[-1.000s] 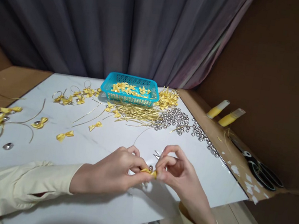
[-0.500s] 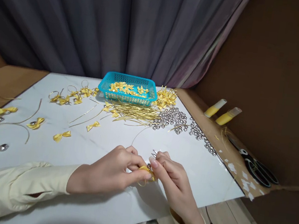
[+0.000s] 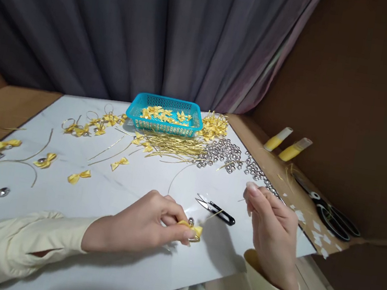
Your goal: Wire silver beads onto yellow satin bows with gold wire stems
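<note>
A yellow bow (image 3: pixel 195 231) with a silver bead (image 3: pixel 191 221) is pinched between the thumb and fingers of my left hand (image 3: pixel 153 221). A gold cord runs from the bow up to the right. My right hand (image 3: pixel 271 224) is raised to the right of it, thumb and fingertips pressed together; a thin bit of cord shows beside them, but whether they grip it is unclear. Small black-handled snips (image 3: pixel 216 209) lie on the white board between my hands, blades pointing left.
Behind are a turquoise basket (image 3: pixel 163 126) of bows, gold cords (image 3: pixel 179 145) and silver beads (image 3: pixel 223 152). Loose bows (image 3: pixel 79 176) lie left. Scissors (image 3: pixel 334 222) and two yellow bottles (image 3: pixel 294 149) are at the right edge.
My right hand has moved away from the bow, up and to the right. The snips it was covering now show on the board. My left hand still holds the bow.
</note>
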The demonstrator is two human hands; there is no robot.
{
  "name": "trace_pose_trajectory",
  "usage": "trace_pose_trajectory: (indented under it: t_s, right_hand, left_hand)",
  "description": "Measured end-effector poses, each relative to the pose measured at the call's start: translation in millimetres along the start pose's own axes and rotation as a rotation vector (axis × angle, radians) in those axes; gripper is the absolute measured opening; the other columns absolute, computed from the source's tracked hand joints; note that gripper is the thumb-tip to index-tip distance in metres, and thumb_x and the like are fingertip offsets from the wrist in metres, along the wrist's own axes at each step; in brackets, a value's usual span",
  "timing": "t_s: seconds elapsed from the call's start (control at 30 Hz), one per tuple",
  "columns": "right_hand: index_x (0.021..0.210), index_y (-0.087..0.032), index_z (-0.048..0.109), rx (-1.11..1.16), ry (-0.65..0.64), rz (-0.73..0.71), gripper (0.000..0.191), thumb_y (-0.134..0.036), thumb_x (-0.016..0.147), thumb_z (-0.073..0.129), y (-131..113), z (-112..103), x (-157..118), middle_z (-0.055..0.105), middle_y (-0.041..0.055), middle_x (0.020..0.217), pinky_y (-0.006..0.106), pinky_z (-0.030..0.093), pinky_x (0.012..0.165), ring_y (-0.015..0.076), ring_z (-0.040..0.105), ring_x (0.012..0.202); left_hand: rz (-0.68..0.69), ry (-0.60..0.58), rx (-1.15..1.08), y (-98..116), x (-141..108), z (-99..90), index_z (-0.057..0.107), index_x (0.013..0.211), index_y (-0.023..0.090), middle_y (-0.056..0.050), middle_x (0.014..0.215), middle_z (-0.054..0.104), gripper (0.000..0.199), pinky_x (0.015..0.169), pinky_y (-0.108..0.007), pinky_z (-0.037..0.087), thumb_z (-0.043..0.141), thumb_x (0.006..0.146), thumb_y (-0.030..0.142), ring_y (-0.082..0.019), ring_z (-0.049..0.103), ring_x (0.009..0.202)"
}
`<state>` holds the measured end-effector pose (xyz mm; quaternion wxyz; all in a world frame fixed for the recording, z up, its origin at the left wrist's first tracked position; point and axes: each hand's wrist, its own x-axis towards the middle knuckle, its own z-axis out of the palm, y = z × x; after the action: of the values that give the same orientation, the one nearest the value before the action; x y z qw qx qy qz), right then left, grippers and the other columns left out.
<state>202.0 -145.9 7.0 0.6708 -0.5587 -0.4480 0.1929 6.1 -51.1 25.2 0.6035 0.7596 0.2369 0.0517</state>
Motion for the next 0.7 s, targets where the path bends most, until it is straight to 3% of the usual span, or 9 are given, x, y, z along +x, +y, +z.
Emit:
trace_pose_trajectory:
  t_s: [0.3,0.7]
  right_hand:
    - [0.055,-0.019,0.039,-0.031,0.013,0.041,0.040,-0.029,0.089,0.055,3.6,2.1,0.4,0.030,-0.0029,0.058,0.030,0.025,0.059,0.0135,0.032,0.060]
    - [0.055,-0.019,0.037,-0.016,0.004,0.065,0.040,-0.027,0.089,0.055,3.2,3.2,-1.6,0.029,-0.0029,0.059,0.029,0.024,0.056,0.0130,0.030,0.059]
  left_hand:
    - [0.071,0.011,0.109,-5.5,1.0,0.1,0.072,0.073,0.012,-0.003,0.064,0.064,0.027,0.049,-0.018,0.036,0.061,0.079,0.035,-0.009,0.049,0.055]
    - [-0.016,-0.068,-0.011,-9.6,-0.5,0.8,0.070,0.075,0.011,-0.008,0.078,0.071,0.020,0.058,-0.019,0.045,0.063,0.078,0.029,-0.013,0.063,0.066]
